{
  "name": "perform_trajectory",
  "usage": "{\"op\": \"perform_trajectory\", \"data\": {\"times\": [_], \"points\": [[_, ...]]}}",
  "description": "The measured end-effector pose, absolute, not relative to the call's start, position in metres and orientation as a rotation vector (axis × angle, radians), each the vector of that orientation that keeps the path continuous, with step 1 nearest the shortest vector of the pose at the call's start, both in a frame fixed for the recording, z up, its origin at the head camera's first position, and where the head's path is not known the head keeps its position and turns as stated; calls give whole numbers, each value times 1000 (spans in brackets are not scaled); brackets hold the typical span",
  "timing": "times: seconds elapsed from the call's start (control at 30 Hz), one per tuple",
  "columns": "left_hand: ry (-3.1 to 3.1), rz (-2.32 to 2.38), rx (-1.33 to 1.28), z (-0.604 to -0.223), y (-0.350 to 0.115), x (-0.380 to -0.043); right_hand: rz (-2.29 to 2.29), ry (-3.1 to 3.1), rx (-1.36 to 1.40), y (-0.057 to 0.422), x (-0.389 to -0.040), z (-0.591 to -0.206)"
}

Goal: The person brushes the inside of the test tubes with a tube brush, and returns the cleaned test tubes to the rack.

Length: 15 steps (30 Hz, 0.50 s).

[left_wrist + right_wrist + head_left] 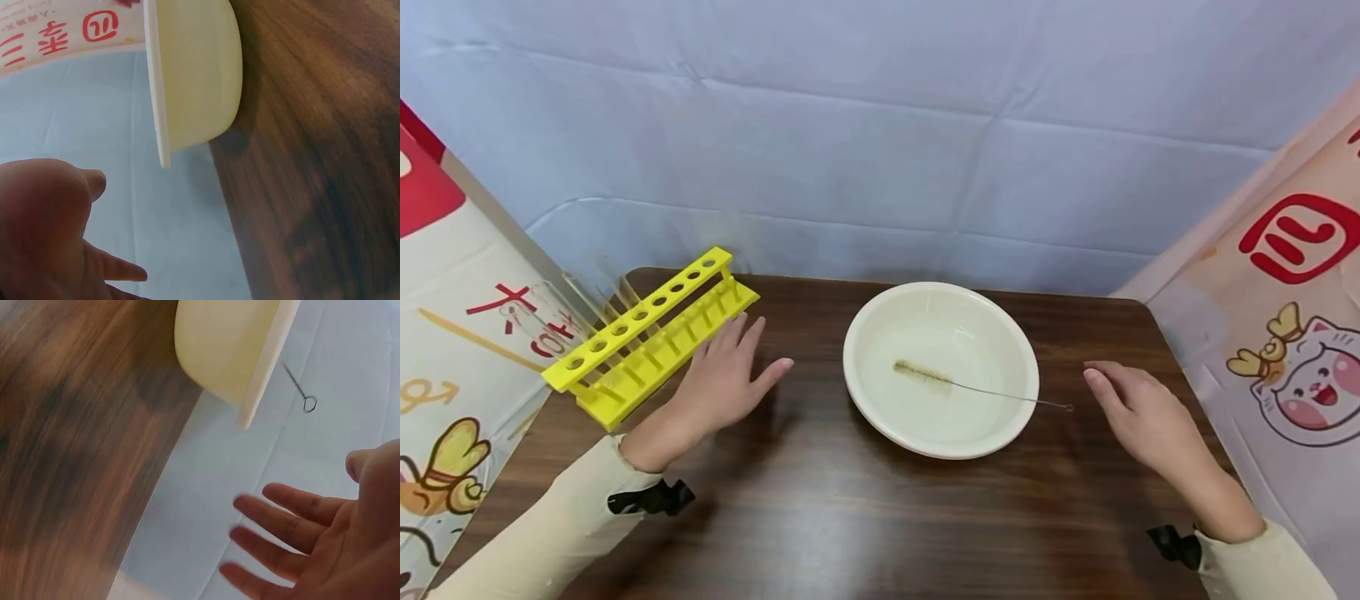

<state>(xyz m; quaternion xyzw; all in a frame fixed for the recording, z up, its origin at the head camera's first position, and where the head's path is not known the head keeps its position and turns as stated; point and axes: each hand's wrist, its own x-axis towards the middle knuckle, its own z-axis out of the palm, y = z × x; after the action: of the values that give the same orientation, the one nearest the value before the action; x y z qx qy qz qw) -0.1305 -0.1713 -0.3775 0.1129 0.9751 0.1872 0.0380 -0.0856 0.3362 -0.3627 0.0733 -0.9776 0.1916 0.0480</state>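
A cream basin [868, 408] stands on the table, and a test tube brush [925, 373] lies in it with its bristles down inside. The brush's twisted wire handle crosses the right rim and ends in a small loop, which the right wrist view also shows. My left hand [722, 379], fingers spread and holding nothing, is beside the yellow test tube rack [647, 354]. Several clear test tubes [580, 296] stand in the rack's left part. To the right of the basin, my right hand [1150, 417] is held with loose fingers near the brush's loop, apart from it.
The dark wooden table [820, 517] ends at a pale blue cloth backdrop [880, 167]. Printed panels stand at both sides, the right panel [1300, 350] close to my right arm. A black strap [651, 498] sits on my left sleeve.
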Motion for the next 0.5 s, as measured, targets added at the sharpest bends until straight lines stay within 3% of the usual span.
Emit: {"op": "perform_trajectory", "data": {"times": [0.5], "points": [[3177, 875, 556, -350, -198, -122, 637, -3093, 240, 318, -78, -364]]}}
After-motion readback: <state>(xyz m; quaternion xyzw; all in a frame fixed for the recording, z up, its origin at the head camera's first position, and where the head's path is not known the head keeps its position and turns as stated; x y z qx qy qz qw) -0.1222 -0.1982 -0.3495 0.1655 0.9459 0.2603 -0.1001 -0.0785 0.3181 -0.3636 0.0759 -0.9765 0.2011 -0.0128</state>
